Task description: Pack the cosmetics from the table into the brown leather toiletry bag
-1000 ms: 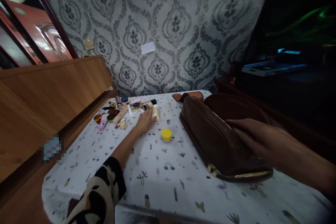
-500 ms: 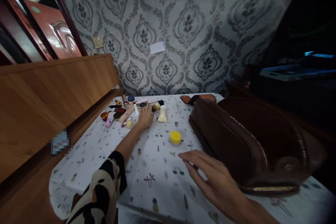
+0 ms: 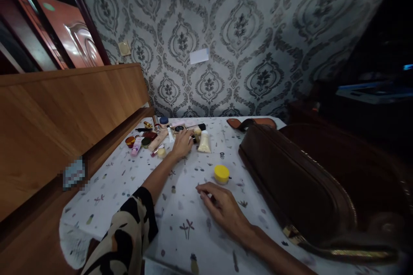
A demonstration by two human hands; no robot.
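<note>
My left hand point(image 3: 183, 144) reaches into a group of cosmetics at the table's back left. Its fingers are bent and close on a small dark jar with a gold tint point(image 3: 195, 139); part of the grip is hidden behind the hand. Just right of it lies a cream-coloured squeeze tube point(image 3: 204, 142) with a white cap. My right hand point(image 3: 224, 208) hovers low over the cloth, fingers loosely curled, thumb apart, nothing in it. A jar with a yellow lid point(image 3: 221, 173) stands just beyond its fingers. To the right rests a large brown leather bag point(image 3: 290, 176).
Around my left hand lie a pink-and-white tube point(image 3: 136, 146), a red jar point(image 3: 130, 141), a blue-lidded jar point(image 3: 164, 121) and a small cream jar point(image 3: 161, 153). A small ring-like item point(image 3: 222, 154) sits near the bag. A wooden panel point(image 3: 71, 111) borders the left side.
My right hand has moved left, away from the bag, and its fingers have curled more. My left hand stays among the cosmetics, and the small dark jar has shifted slightly. The view has turned a little.
</note>
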